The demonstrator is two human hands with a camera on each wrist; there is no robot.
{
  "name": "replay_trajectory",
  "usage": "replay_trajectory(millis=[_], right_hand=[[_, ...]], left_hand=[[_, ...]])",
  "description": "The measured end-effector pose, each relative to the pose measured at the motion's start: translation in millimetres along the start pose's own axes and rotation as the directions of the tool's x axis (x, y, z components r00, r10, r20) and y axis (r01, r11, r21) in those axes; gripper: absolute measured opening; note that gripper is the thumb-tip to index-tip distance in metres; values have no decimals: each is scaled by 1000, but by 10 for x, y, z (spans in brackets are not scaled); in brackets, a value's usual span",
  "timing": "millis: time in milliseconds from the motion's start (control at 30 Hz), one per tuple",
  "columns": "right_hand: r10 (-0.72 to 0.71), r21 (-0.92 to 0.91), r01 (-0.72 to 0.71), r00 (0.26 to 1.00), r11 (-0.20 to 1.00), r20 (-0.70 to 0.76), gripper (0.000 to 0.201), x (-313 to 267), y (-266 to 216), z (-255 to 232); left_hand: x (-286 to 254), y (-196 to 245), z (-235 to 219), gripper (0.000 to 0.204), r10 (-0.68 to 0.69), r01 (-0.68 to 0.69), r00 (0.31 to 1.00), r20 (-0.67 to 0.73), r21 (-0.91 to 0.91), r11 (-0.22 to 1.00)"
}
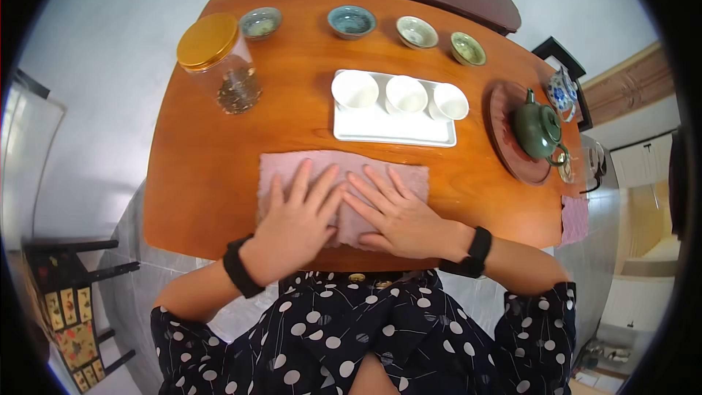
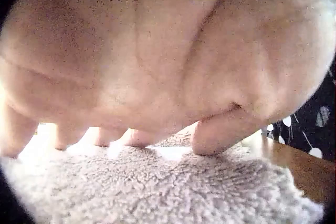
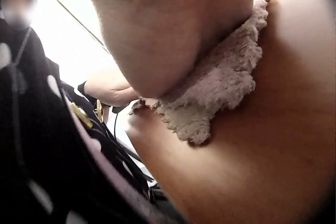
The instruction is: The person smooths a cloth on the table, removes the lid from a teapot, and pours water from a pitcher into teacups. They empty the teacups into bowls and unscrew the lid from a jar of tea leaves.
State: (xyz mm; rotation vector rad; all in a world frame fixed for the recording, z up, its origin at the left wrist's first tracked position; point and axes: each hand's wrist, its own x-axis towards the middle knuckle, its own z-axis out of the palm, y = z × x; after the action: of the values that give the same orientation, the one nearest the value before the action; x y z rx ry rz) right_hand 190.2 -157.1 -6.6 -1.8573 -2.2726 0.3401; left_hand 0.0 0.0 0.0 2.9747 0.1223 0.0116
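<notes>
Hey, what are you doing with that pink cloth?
Someone in a polka-dot top is at a wooden table with both hands on a fluffy pink cloth. The left hand and the right hand rest on it side by side, fingers spread out. Just beyond the cloth is a white tray with three white cups. A green teapot sits on a reddish plate over to the right, and neither hand is touching it.
</notes>
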Motion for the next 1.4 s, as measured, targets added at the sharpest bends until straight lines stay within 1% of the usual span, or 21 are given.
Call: replay_trajectory(millis=[33, 67, 233, 333, 433, 500, 600, 667, 733, 800, 833, 867, 900, 933, 967, 1033, 1067, 1133, 1200, 1267, 1400], right_hand=[[-17, 2, 17, 1000, 1000, 1, 79, 165, -16, 47], [-33, 15, 34, 998, 999, -52, 80, 328, -36, 98], [-77, 33, 85, 978, 996, -192, 83, 992, -17, 337], [-11, 57, 23, 980, 998, -200, 84, 1168, 7, 388], [-31, 52, 44, 973, 998, -229, 83, 1195, 16, 446], [-30, 51, 43, 973, 998, -230, 83, 1171, -1, 451], [-42, 38, 52, 971, 998, -237, 82, 920, -24, 428], [-116, 135, 146, 972, 980, -203, 82, 623, 4, 364], [-109, 162, 137, 979, 977, -172, 79, 278, 91, 285], [-148, 137, 164, 982, 977, -115, 74, -78, 211, 208], [-103, 211, 116, 992, 971, -70, 68, -263, 247, 110], [-100, 208, 112, 993, 972, -65, 68, -445, 291, 15], [-25, 121, 30, 999, 992, -42, 66, -624, 336, -78], [51, 31, -50, 998, 998, -25, 63, -785, 373, -165], [54, 30, -53, 998, 998, -22, 63, -936, 371, -242], [354, -92, -360, 932, 928, -78, 59, -1179, 317, -321], [352, -90, -359, 933, 929, -77, 59, -1255, 296, -308], [477, 77, -472, 858, 878, -190, 56, -1350, 281, -274], [487, 79, -481, 850, 873, -203, 56, -1332, 389, -265], [498, 83, -493, 839, 866, -218, 55, -1292, 560, -269], [421, -12, -433, 883, 901, -209, 56, -1180, 1012, -289]], left_hand=[[-57, -103, -16, 71, -44, 44, 999, -2, 28, 999], [-106, -205, -32, 71, -88, 89, 996, -6, 56, 995], [-129, -675, -64, 70, -227, 227, 974, -9, 28, 974], [-95, -880, -13, 65, -229, 231, 972, -42, 34, 972], [-78, -861, -76, 63, -217, 217, 975, -55, -16, 976], [-84, -838, -99, 61, -157, 158, 985, -76, 6, 987], [-66, -579, -219, 56, -90, 93, 994, -66, 33, 995], [-54, -325, -311, 54, -64, 65, 997, -30, 32, 997], [-7, -36, -351, 58, -36, 37, 999, 39, -30, 999], [101, 190, -341, 63, 15, -13, 1000, 25, -65, 998], [164, 287, -332, 63, 48, -42, 997, 55, -109, 993], [230, 376, -321, 63, 82, -69, 993, 84, -151, 986], [321, 448, -281, 65, 155, -146, 986, 55, -144, 979], [424, 538, -258, 65, 158, -149, 986, 51, -147, 978], [528, 637, -241, 65, 208, -196, 977, 50, -176, 965], [742, 814, -175, 67, 322, -318, 947, -1, -165, 934], [843, 902, -121, 67, 320, -316, 947, 0, -166, 934], [1041, 1064, -14, 69, 353, -354, 935, -28, -103, 930], [1190, 1177, 91, 71, 369, -371, 928, -44, -63, 926], [1319, 1251, 170, 71, 343, -335, 939, -37, 142, 932], [1592, 1232, 136, 68, 332, -315, 942, -47, 222, 923]])
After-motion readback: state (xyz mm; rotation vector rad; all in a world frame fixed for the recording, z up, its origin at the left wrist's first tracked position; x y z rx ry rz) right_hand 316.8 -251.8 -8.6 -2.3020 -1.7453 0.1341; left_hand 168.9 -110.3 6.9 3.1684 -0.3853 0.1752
